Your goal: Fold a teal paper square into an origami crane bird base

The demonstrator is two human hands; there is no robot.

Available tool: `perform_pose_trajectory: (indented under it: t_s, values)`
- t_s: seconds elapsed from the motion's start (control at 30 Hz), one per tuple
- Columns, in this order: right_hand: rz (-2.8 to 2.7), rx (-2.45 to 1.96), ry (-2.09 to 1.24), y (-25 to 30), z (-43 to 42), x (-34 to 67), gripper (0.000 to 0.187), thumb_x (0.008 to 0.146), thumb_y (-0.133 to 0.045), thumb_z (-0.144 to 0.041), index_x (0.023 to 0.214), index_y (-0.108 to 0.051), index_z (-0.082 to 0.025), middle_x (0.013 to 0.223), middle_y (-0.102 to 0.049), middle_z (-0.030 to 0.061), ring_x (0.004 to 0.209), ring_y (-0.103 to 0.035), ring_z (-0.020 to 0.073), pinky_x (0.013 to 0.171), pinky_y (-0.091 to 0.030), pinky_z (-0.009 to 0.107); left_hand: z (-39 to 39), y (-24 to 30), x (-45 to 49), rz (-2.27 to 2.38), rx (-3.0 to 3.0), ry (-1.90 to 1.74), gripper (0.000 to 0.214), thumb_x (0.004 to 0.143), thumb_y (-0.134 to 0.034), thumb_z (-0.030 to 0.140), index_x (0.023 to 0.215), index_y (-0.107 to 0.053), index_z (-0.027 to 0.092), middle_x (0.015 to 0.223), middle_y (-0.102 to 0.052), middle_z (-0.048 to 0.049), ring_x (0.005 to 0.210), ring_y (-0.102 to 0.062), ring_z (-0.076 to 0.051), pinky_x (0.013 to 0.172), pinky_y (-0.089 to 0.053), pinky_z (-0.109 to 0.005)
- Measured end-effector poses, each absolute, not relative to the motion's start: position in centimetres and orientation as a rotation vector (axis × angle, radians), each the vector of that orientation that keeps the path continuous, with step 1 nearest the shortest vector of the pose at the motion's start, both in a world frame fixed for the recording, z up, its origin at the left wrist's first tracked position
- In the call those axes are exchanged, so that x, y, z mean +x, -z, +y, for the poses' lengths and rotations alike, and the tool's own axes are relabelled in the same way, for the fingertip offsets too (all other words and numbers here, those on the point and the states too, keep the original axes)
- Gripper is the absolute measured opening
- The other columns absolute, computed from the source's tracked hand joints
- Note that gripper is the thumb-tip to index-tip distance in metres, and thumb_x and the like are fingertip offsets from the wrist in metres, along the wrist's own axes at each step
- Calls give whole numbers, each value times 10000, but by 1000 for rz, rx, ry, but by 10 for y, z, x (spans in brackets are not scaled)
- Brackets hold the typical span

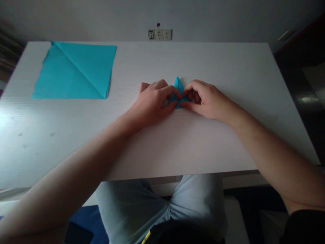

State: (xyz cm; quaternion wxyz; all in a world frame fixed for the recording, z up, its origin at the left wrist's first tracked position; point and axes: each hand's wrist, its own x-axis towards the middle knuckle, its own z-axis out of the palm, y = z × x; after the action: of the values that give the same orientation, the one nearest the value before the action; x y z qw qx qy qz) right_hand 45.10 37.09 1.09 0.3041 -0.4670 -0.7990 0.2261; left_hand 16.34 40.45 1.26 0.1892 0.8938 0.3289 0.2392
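Observation:
A small folded piece of blue paper (pixel 178 84) lies on the white table, its pointed tip facing the wall. My left hand (pixel 157 98) is closed on its left side, with thumb and index finger pressing near the middle. From the right, my right hand (pixel 201 96) pinches the same paper, its thumb low and its fingers curled above. The fingertips of both hands nearly meet over the paper and hide much of its lower part.
The white table (pixel 162 145) stands against a wall with sockets (pixel 159 34). At its far left lies a larger blue paper sheet (pixel 83 67) with a diagonal crease and a ragged left edge. My legs (pixel 162 203) are under the near edge.

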Motion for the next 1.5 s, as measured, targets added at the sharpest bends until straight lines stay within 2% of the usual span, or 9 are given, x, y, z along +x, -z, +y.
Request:
perform_pose_trajectory:
  t_s: [0.23,0.37,0.6,0.77,0.97,1.1,1.3,1.4,1.5]
  values:
    - [-2133,-1222,-645,-10,371,456,268,1108,-980,-468,1252,-816,-313,1141,-810,69,991,-714,296,897,-606,462,406,-18,162,948,2502,-577,185,1209,-787,333,1376,-862,300,1344,-810,-109,1334,-769,-361,1306,-511,-578]
    - [-2118,-1172,-823,-18,375,471,317,1059,-1023,-526,1205,-835,-316,1162,-780,60,973,-682,285,900,-580,467,410,-27,157,969,2476,-413,235,1188,-808,298,1412,-877,312,1337,-788,-96,1340,-763,-348,1311,-487,-547]
    - [-2115,-1160,-915,-21,381,481,307,968,-993,-398,1214,-834,-304,1185,-737,55,1025,-663,289,940,-581,467,399,-32,169,1086,2425,-462,232,1138,-880,392,1352,-885,301,1257,-797,-76,1246,-753,-333,1280,-485,-559]
    - [-2125,-1180,-906,-20,381,480,350,1001,-1019,-543,1216,-856,-321,1177,-747,64,1014,-654,296,944,-603,480,404,-34,167,1040,2398,-406,240,1140,-849,383,1357,-896,293,1254,-826,-71,1219,-763,-307,1250,-497,-513]
    - [-2188,-1228,-865,-26,381,485,379,1037,-1007,-622,1267,-893,-344,1183,-751,72,988,-649,297,929,-604,486,418,-40,149,904,2441,-302,395,1170,-721,373,1530,-874,314,1344,-834,-44,1225,-746,-267,1275,-469,-516]
    - [-2204,-1243,-853,-28,380,482,382,1023,-1008,-652,1232,-909,-347,1173,-750,80,985,-657,311,906,-595,495,422,-44,142,820,2464,-226,507,1090,-783,411,1588,-861,348,1459,-826,-74,1314,-771,-327,1333,-474,-558]
    - [-2088,-1406,-561,-18,372,449,397,947,-1118,-479,1049,-779,-299,1001,-704,36,921,-632,291,899,-520,483,419,-45,142,850,2456,-204,717,966,-976,605,1627,-835,366,1493,-807,-94,1416,-736,-397,1386,-462,-609]
    - [-2101,-1410,-490,-13,372,441,425,898,-1139,-395,1032,-747,-301,1001,-698,29,922,-620,290,907,-490,478,418,-48,144,843,2458,-196,633,1026,-923,565,1620,-851,358,1499,-802,-99,1407,-749,-378,1406,-444,-614]
    - [-2079,-1391,-576,-10,375,445,385,903,-1107,-337,1051,-752,-309,994,-672,13,887,-584,267,870,-467,458,416,-50,147,851,2465,-212,450,1144,-769,450,1564,-890,348,1407,-820,-90,1307,-784,-328,1380,-460,-598]
